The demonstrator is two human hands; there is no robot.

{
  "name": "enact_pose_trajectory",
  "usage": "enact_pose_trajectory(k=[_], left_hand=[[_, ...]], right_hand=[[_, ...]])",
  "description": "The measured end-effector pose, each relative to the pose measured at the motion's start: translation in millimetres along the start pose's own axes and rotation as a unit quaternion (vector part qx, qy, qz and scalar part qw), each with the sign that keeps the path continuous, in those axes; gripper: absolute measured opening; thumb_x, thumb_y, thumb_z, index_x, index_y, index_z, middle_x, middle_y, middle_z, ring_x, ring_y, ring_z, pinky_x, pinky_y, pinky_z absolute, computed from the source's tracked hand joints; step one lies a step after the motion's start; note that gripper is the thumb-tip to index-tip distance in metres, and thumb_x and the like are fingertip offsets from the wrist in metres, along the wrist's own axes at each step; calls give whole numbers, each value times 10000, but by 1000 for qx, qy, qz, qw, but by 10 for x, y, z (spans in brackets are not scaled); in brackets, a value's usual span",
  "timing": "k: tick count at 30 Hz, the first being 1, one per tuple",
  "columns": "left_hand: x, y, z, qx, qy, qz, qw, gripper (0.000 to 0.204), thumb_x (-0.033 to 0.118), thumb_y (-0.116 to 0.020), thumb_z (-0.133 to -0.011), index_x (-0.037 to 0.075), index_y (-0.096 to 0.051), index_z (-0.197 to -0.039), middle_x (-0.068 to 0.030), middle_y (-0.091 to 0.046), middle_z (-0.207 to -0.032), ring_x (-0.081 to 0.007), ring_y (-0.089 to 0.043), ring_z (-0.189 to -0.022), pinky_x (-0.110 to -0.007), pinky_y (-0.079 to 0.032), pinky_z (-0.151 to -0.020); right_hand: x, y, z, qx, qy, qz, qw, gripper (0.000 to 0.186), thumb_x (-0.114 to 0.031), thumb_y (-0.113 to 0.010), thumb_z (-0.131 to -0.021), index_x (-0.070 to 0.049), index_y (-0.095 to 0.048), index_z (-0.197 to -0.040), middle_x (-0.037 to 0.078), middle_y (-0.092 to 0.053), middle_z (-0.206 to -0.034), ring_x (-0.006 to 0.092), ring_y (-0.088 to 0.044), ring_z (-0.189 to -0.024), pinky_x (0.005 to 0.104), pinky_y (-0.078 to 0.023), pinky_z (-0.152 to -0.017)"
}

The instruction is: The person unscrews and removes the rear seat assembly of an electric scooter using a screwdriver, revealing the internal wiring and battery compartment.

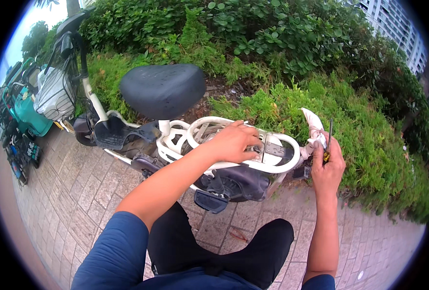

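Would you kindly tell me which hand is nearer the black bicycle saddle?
Left. The left hand rests on the white rear rack just beside the saddle; the right hand is beyond the rack's far end.

A black saddle [162, 90] stands above a black footboard [115, 134]. Farther left a wire basket [56, 94] holds a pale bag, below a black handlebar [72, 36]. At the left edge stand teal scooters [18, 108], close together. Grey brick paving [74, 193] covers the ground, with a reddish leaf [238, 235] lying on it. Green shrubs [272, 34] and low grass [369, 135] fill the bed behind, with bare soil [224, 87] between them. A pale tower block [398, 29] rises at upper right.
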State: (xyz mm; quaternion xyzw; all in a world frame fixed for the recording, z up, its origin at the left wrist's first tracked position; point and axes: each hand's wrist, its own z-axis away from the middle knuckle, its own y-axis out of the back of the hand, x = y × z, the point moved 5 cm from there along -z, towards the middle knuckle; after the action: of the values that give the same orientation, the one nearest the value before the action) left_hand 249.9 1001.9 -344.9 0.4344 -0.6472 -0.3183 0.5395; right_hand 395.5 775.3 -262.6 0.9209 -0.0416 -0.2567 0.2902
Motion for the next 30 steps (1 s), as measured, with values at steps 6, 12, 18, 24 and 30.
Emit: enact_pose_trajectory(k=[6,12,18,24,30], left_hand=[[-157,69,81,32,46,-21,998,190,258,-823,-839,87,-743,-852,-85,-716,-930,-336,-670,-1033,-504,-504,-961],[-148,41,-96,-46,142,-171,974,174,189,-803,-805,51,-727,-879,-109,-707,-987,-335,-658,-1119,-493,-516,-992],[-474,-220,-230,-98,139,-80,982,305,150,-736,-823,29,-683,-1098,-203,-571,-1455,-383,-514,-1394,-554,-398,-1194],[-601,-280,-103,-59,93,60,992,458,172,-686,-856,47,-584,-1285,-292,-336,-1684,-455,-251,-1611,-539,-137,-1346],[-481,-73,119,126,120,126,977,608,162,-940,-759,67,-657,-1288,-179,-436,-1668,-394,-458,-1521,-483,-435,-1209]], right_hand=[[36,10,-22,-10,17,6,1000,242,-85,-703,-1007,15,-712,-1228,204,-744,-1220,351,-740,-1075,423,-583,-918],[77,-49,-62,-18,5,8,1000,231,-98,-721,-1000,18,-699,-1199,212,-745,-1206,373,-742,-1079,433,-588,-925],[79,-106,-25,10,16,1,1000,227,-91,-708,-1005,21,-689,-1202,217,-729,-1218,386,-723,-1102,444,-575,-945],[45,-106,2,22,15,-13,1000,189,-83,-700,-1008,23,-680,-1163,210,-718,-1200,388,-708,-1095,447,-566,-943],[89,-109,-1,20,21,-16,999,192,-94,-698,-1012,25,-678,-1161,212,-715,-1200,387,-716,-1061,447,-571,-916]])
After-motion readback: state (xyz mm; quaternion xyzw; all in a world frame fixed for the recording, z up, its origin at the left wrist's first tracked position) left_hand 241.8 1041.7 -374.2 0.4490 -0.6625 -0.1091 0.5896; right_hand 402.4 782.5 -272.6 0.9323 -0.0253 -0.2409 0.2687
